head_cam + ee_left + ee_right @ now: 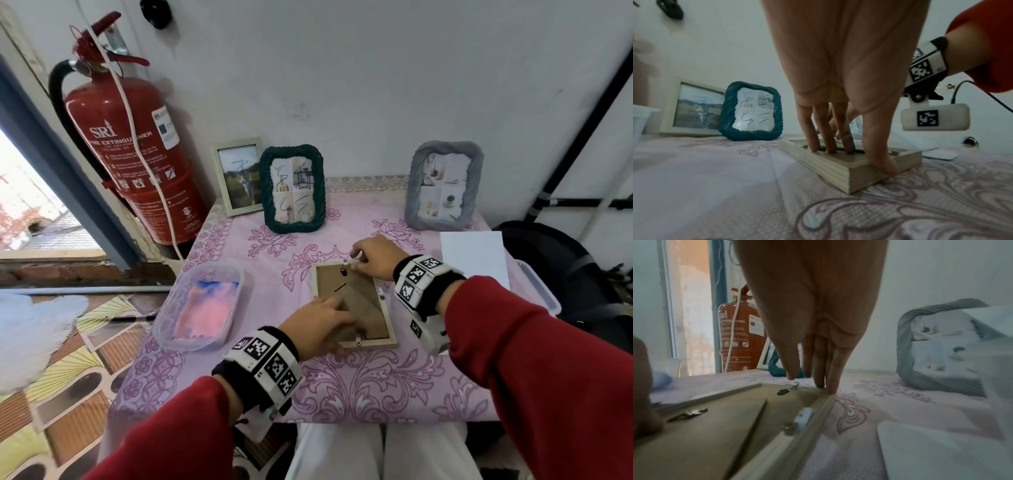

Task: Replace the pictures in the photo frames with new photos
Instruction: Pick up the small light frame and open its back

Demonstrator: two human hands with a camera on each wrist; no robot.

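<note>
— Lying face-down on the lilac tablecloth (342, 383), the pale wooden frame (387, 327) had its brown backing board (363, 301) uppermost. How were the hands set?

— The left hand (317, 327) was flat, straight fingers (824, 146) pressing the board and the thumb against the near edge. The right hand (375, 257) worked at the far rim by a small metal tab (795, 385); whether it pinched the tab could not be told.

— The risk?

— Probably a slipped tab or the frame skidding on the cloth, should the pressing hand ease off.

— And the containers?

— A clear plastic tub (236, 274) on the left held a pink-and-blue cloth (205, 311). Another tub (543, 291) at the right edge showed no visible contents.
</note>
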